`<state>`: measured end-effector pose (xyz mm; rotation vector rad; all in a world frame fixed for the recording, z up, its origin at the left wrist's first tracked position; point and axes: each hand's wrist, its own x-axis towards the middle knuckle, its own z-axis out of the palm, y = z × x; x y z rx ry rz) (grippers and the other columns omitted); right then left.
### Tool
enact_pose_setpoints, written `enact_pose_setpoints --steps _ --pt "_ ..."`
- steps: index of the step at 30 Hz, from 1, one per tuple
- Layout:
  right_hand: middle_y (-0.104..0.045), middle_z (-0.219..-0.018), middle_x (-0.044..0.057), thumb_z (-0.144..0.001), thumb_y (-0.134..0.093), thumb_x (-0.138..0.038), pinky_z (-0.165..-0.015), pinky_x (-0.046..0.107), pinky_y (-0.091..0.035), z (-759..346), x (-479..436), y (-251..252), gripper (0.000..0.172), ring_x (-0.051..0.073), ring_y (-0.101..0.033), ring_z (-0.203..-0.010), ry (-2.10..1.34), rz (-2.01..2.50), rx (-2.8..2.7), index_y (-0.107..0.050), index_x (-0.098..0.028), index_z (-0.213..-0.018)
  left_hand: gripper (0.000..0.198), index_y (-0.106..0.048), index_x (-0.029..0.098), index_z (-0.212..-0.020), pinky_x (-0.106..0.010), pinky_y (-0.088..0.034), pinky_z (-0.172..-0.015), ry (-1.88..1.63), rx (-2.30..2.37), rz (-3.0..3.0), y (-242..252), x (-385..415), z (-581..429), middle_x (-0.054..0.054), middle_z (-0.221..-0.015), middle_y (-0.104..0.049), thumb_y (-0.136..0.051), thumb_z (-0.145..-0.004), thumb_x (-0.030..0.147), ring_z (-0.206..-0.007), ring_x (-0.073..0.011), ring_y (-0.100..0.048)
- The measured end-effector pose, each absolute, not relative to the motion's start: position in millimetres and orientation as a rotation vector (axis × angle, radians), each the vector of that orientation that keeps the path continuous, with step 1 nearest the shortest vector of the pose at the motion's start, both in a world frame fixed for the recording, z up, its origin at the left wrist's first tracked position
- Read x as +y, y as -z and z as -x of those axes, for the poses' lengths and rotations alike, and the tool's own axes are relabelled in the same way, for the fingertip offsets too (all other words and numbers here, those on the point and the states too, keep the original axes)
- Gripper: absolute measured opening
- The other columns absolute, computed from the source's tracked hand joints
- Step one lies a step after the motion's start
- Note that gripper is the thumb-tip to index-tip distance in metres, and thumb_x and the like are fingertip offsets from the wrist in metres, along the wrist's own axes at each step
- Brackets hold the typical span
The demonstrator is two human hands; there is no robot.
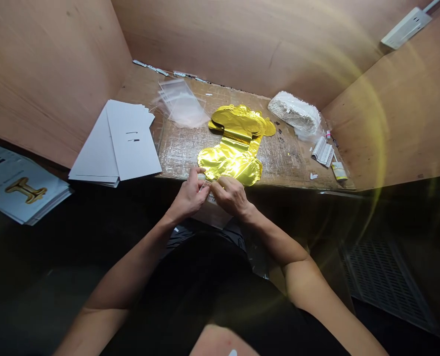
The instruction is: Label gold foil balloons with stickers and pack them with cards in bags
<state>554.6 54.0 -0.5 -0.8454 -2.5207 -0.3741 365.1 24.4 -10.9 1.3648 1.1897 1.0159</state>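
The person's two bare arms reach forward and inward, elbows bent and held out to the sides. The left hand (188, 196) and right hand (230, 196) sit just beside each other, backs upward, with the fingers (220, 184) curled and pinching inward. The left forearm (138, 262) and right forearm (275, 240) angle up toward them.

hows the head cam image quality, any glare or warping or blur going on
In the head view, a yellow lens-flare arc crosses the wooden wall on the right, the gold foil balloon glares hard, and wide-angle distortion bows the edges. The left hand and right hand look fairly sharp, but the small item between them is too small to make out.
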Motion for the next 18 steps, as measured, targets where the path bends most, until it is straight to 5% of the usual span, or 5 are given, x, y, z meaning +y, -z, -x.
enact_pose_setpoints --steps 11,18 --pt "-0.066 -0.091 0.008 -0.113 -0.055 -0.03 -0.084 0.035 -0.042 -561.6 49.7 -2.9 0.026 0.022 -0.057 -0.087 0.155 1.038 -2.429 -0.072 -0.018 -0.099 0.055 -0.045 0.019 -0.136 -0.024 -0.043 -0.066 -1.044 1.238 -1.342 9.1 20.9 -371.4 0.0 -0.087 -0.074 -0.069 -0.086 0.025 -0.066 -0.0142 -0.062" --pt "-0.068 -0.085 0.007 -0.112 -0.056 -0.023 -0.083 0.035 -0.045 -558.8 40.6 2.9 0.022 0.02 -0.059 -0.083 0.215 0.999 -2.364 -0.075 -0.018 -0.103 0.059 -0.046 0.02 -0.136 -0.023 -0.042 -0.065 -1.098 1.172 -1.249 8.6 16.8 -376.0 0.003 -0.081 -0.072 -0.071 -0.083 0.023 -0.064 -0.0126 -0.057"
